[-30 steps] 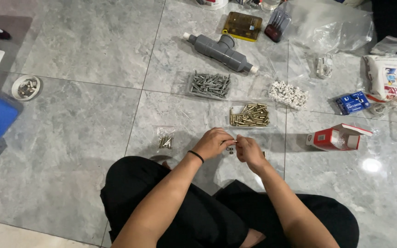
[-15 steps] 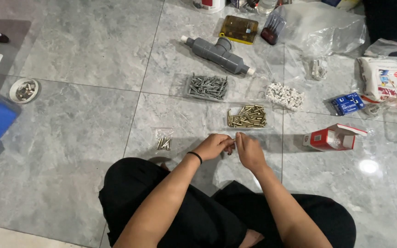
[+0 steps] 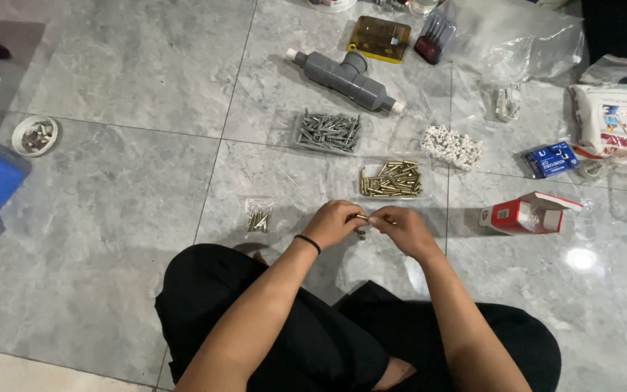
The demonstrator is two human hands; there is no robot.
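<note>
The person sits on a grey tiled floor [image 3: 110, 239], with both hands meeting at the centre of the frame. The left hand [image 3: 337, 221] is curled, its fingertips pinched on one end of a small brass-coloured screw [image 3: 363, 217]. The right hand [image 3: 403, 226] is likewise curled, its fingertips closed on the other end of the same piece. The screw lies between the two hands, held just above the floor; its exact form is too small to tell. A black band [image 3: 308, 243] circles the left wrist.

Directly above the hands in the frame lies a pile of brass-coloured screws [image 3: 391, 179] on clear plastic. Above that, a pile of grey screws [image 3: 328, 131] lies in a clear tray. To the right of the grey pile is a cluster of white clips [image 3: 451, 146]. A grey pipe fitting [image 3: 344, 78] lies in the upper centre. Left of the hands, near them, is a small clear bag of screws [image 3: 258, 215]. A red and white carton [image 3: 527, 213] lies open to the right of the hands. A blue box [image 3: 553, 159] lies at the upper right. A white round dish [image 3: 34, 135] holding small parts sits at the left edge.
</note>
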